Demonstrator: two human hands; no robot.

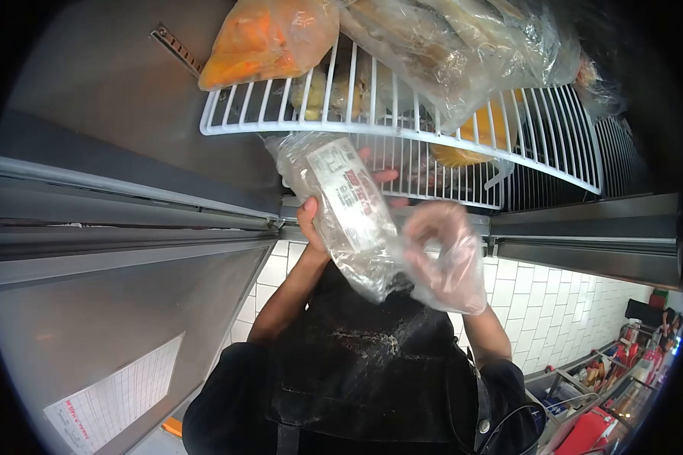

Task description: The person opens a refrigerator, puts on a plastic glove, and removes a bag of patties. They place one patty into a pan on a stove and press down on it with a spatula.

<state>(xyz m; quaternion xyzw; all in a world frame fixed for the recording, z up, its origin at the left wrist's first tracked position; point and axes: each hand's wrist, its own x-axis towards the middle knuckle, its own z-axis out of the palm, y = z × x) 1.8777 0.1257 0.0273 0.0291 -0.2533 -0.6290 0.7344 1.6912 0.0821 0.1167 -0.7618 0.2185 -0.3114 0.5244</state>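
Observation:
A clear plastic package [347, 201] with a white label and red print is held below the front edge of the white wire shelf [319, 127]. My left hand [311, 225] is bare and closed round it, thumb on the near side and fingertips showing past its far edge. Beside the package's lower right end is my right hand [444, 254], in a clear plastic glove, with its fingers curled and blurred. Loose plastic lies between that hand and the package; whether the fingers grip it is hidden by the blur.
On the shelf sit a bag of orange food [269, 42] and large clear bags [463, 57]. A yellow item [470, 140] shows behind the wires. Metal door [114, 349] with a paper sheet stands at left. Shelving with red items [584, 432] is at lower right.

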